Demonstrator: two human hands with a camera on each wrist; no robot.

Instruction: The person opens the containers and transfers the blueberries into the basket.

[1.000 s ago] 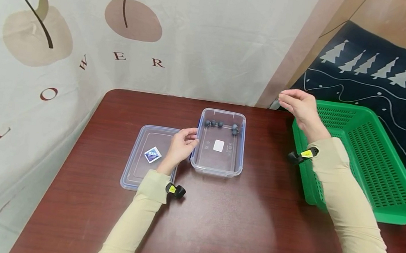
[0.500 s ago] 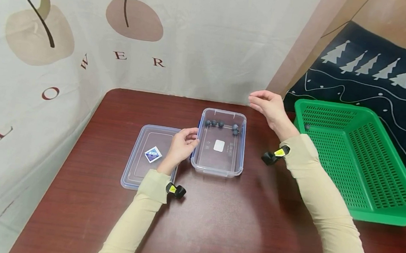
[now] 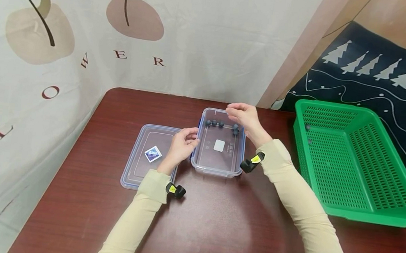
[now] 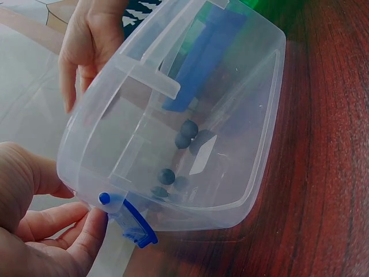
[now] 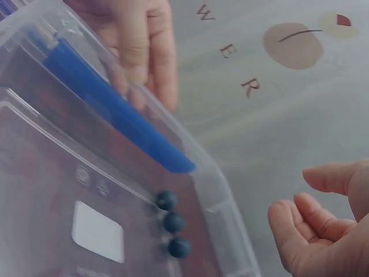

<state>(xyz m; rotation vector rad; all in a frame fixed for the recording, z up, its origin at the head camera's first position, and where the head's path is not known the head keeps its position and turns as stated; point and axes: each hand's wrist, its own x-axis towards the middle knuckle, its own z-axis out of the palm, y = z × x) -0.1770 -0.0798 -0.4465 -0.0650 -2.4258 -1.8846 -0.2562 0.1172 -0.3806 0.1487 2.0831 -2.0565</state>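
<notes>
A clear plastic box point(image 3: 206, 164) stands upright on the table, with small dark-blue, blueberry-like balls point(image 3: 214, 123) along its back end. My left hand point(image 3: 182, 145) is at the box's left side. In the left wrist view its thumb and fingers pinch around the blue latch point(image 4: 138, 222) there. Over the back right corner of the box hovers my right hand point(image 3: 245, 116). The right wrist view shows its thumb and loosely curled fingers point(image 5: 285, 231) apart, with nothing between them, beside the box wall. Three of the balls point(image 5: 174, 222) lie in a row close by.
A box lid point(image 3: 135, 169) with a blue-and-white label lies flat left of the box, partly under my left hand. On the right stands a green basket point(image 3: 368, 111) with two small dark balls point(image 3: 307, 127) at its left side. A printed cloth point(image 3: 212, 41) hangs behind the table.
My right hand has moved left from the green basket's back left corner to the plastic box. Two dark balls now show in the basket. My left hand has stayed at the box.
</notes>
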